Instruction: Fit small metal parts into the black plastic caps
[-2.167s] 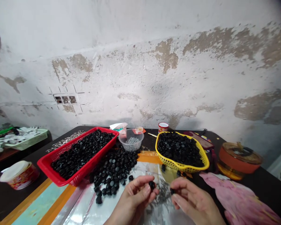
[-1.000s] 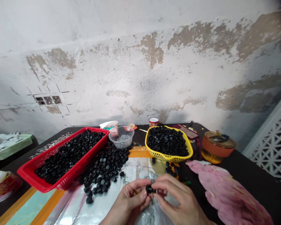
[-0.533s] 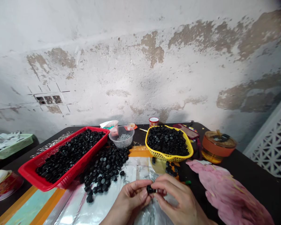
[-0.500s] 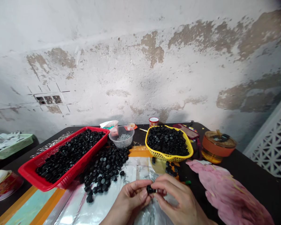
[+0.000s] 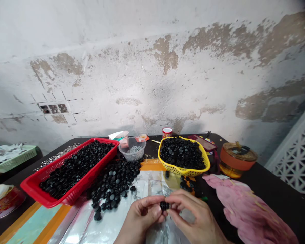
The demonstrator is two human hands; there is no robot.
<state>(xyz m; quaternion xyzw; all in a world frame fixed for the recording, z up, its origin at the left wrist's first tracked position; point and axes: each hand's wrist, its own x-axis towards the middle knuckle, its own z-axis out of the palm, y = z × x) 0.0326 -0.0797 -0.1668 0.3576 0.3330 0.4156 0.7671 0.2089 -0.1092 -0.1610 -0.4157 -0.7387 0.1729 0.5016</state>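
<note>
Between my two hands, low in the middle of the view, sits a small round black plastic piece [image 5: 164,205]. My left hand [image 5: 144,215] is closed, thumb and fingers pinching the piece from the left. The fingertips of my right hand [image 5: 190,213] close on its right side. Fingers cover parts of the piece, so its full shape is hidden. Beyond my left hand lies a heap of black caps [image 5: 114,183] on plastic sheeting. A yellow basket [image 5: 205,162] full of black parts stands beyond my right hand, with a few loose black pieces [image 5: 186,184] before it.
A red basket [image 5: 32,184] of black rings stands at left, beside metal pieces [image 5: 57,157]. A clear tub [image 5: 132,154] holds small metal parts. At right are a pink cloth [image 5: 249,203] and an orange-banded jar [image 5: 237,161]. The peeling wall [image 5: 152,78] rises behind the table.
The black piece has turned slightly between my fingers, and more of its ridged side shows. Both hands stay in nearly the same place.
</note>
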